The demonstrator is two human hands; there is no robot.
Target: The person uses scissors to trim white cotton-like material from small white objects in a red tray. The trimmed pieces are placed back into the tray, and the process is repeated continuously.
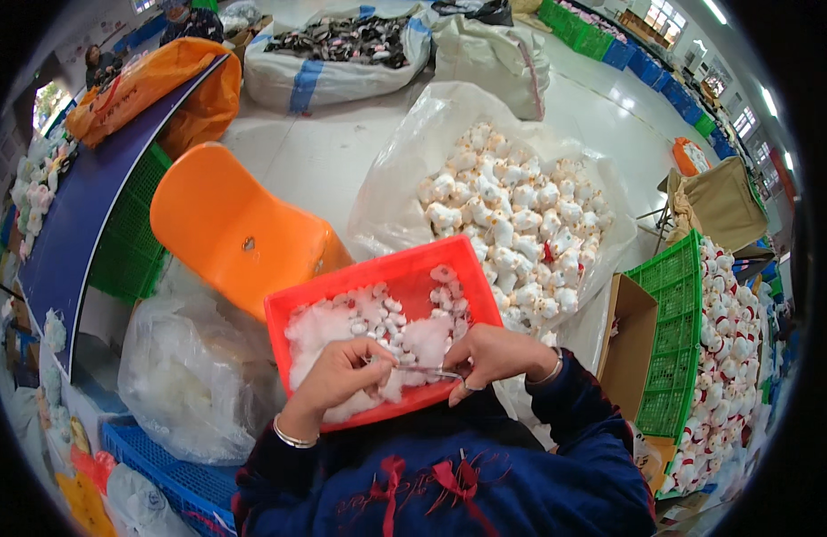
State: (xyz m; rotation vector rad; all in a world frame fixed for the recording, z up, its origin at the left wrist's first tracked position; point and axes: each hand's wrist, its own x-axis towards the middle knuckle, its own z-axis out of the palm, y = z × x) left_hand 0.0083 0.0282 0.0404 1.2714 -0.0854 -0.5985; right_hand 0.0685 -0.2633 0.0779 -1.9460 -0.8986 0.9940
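A red plastic tray (471,268) sits in front of my body. In it lie white fluffy stuffing (319,327) and several small white plush pieces (377,309). My right hand (492,353) is closed round slim metal forceps (427,370), which point left across the tray's near side. My left hand (346,376) is closed in a pinch beside the forceps' tip, above the stuffing. What its fingers hold is too small or hidden to make out.
An orange chair (234,219) stands beyond the tray. A large clear bag (386,197) of white plush pieces lies ahead. At right are a cardboard box (630,340) and a green crate (668,331); at left, a bag of stuffing (185,376) and a blue crate (163,465).
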